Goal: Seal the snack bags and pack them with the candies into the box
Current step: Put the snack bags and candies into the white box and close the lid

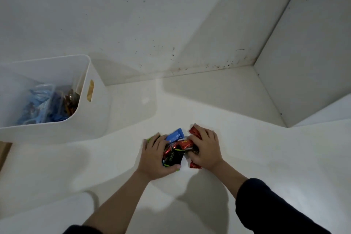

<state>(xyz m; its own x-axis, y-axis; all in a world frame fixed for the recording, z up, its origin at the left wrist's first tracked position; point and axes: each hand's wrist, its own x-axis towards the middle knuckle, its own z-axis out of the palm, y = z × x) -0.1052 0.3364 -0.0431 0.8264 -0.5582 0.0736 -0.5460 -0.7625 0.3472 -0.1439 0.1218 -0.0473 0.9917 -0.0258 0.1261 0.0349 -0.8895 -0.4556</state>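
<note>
On the white bench (266, 157), both hands are pressed in around a small heap of wrapped candies (180, 149), cupping it from either side. The left hand (157, 156) lies with its fingers curled over the left edge of the heap, closed onto a black wrapper with green trim (173, 157) whose lower corner peeks out under the thumb; a sliver of bright green wrapper shows beyond the fingertips at the far left. The right hand (206, 150) is spread and bent over the right side of the heap, its fingers gripping red foil candies (195, 132), one of which juts out past the fingertips toward the wall, while another red piece (194, 165) lies just under the heel of the palm. A blue wrapper (175, 135) sticks up between the two hands at the far side of the heap, and more red and dark foil pieces are bunched in the middle, touching one another. Dark sleeves cover both forearms up from the lower edge of the view. Well to the left of the hands stands a white plastic box (91, 119) with a slot handle in its side wall, resting on the bench against the back wall. Inside it lie bluish clear snack bags (39, 104) and some brownish packets next to them, too blurred to make out further. A strip of brown cardboard (4, 152) shows at the left edge of the view, just beside the box's near corner.
</note>
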